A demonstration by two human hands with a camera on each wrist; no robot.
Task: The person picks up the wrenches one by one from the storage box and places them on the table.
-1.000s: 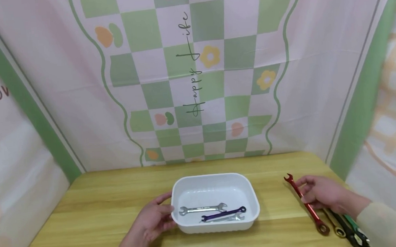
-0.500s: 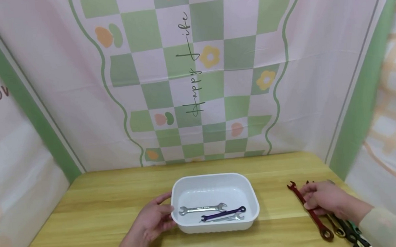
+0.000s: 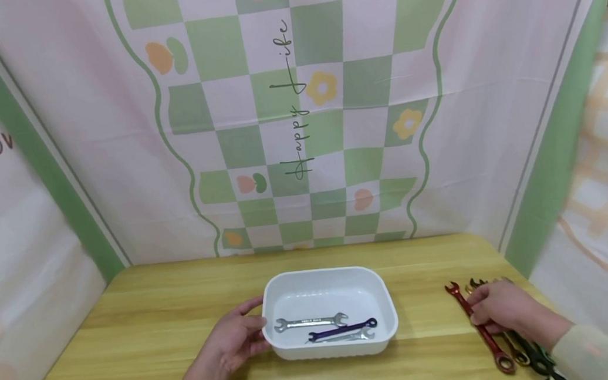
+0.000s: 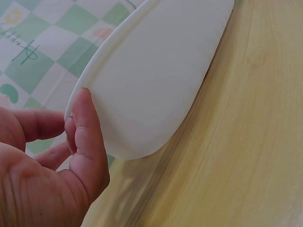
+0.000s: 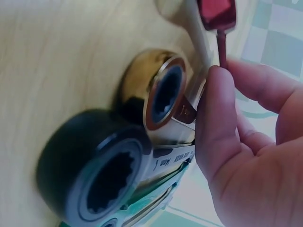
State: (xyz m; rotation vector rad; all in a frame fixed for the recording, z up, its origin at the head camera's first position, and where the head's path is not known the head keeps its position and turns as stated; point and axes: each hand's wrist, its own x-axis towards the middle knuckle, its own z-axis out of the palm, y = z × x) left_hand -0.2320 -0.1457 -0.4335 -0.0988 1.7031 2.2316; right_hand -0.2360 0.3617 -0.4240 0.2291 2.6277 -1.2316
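My left hand (image 3: 235,336) holds the left end of a white plastic tub (image 3: 333,349), its fingers at the rim and outer wall. Inside lie a silver open-end wrench (image 3: 310,322), a purple combination wrench (image 3: 340,330) and another silver wrench (image 3: 364,334), partly covered by the purple one. On the right, my right hand (image 3: 503,308) pinches a red combination wrench (image 3: 489,340) by its shaft. In the right wrist view, a gold ratcheting wrench (image 5: 163,97) and a black one (image 5: 111,177) lie close beside that hand. My hand and sleeve hide part of this group.
A green-handled tool (image 5: 163,201) lies with the wrenches, near the right side of the wooden table (image 3: 175,317). Behind the table hangs a green and white checkered cloth (image 3: 326,129), with more patterned cloth at both sides.
My right hand has moved slightly right and toward me with the red wrench, nearer the other wrenches. The left hand and the tub have stayed put.
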